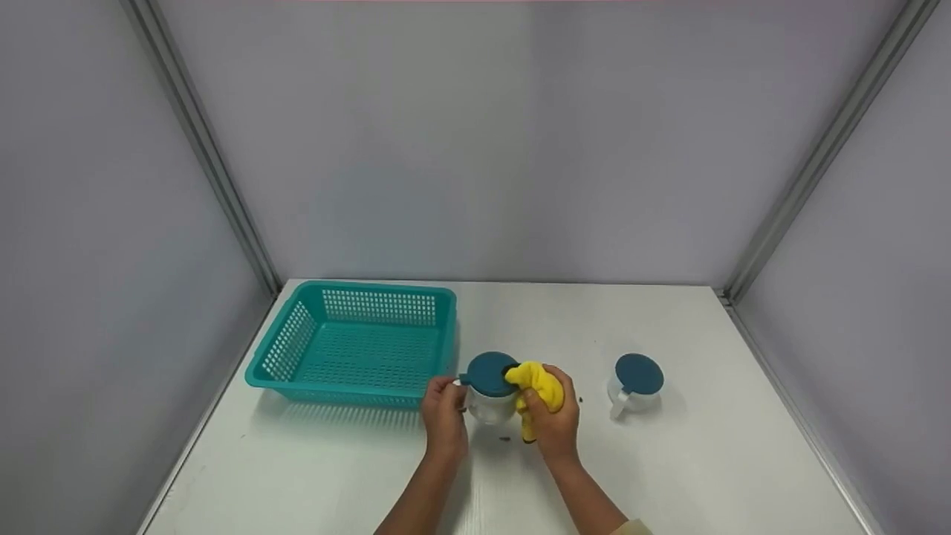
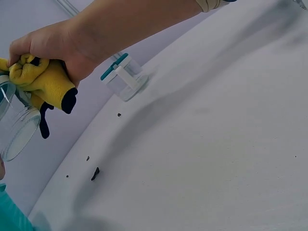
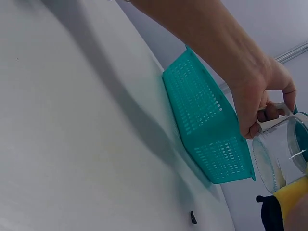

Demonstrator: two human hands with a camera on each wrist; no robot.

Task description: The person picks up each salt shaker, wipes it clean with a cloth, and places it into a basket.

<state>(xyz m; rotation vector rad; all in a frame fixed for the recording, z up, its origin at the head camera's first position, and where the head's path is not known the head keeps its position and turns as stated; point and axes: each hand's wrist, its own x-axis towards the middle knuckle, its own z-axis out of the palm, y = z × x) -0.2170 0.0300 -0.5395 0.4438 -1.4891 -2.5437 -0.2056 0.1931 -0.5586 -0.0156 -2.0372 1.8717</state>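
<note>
A clear glass jar point(image 1: 492, 409) with a blue lid point(image 1: 490, 374) and a white handle is held up over the white table. My left hand point(image 1: 444, 420) grips it by the handle, on the jar's left side; in the right wrist view the fingers curl through that handle. On the other side my right hand point(image 1: 553, 420) holds a bunched yellow cloth point(image 1: 536, 386) with black edging against the jar's lid and side. The cloth's loose end point(image 2: 67, 100) hangs below the right hand in the left wrist view.
A teal plastic basket point(image 1: 379, 353) with holed sides stands at the left, nothing in it. A second lidded jar point(image 1: 635, 383) with a white handle stands on the right. Small dark bits point(image 2: 95, 174) lie on the table beneath the hands. Grey walls enclose the table.
</note>
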